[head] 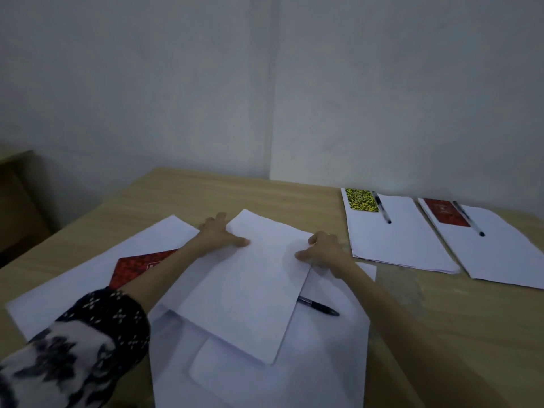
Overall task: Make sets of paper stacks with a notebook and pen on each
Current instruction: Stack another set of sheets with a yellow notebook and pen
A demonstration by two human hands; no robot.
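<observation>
Two finished sets lie at the worktop (206, 189) right.
Each paper stack (400, 242) carries a notebook (361, 199) and pen (381, 207); loose sheets (250, 290) lie centre.

The left arm wears a black sleeve (117, 316) dotted with small white motifs; the right forearm (412, 319) is bare.

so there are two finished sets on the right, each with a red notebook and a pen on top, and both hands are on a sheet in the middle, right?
Not quite. The head view shows only the farther-right set has a red notebook; the nearer one has a yellow patterned notebook. Each does carry a pen, and the left hand and right hand are both on the middle sheet.
</observation>
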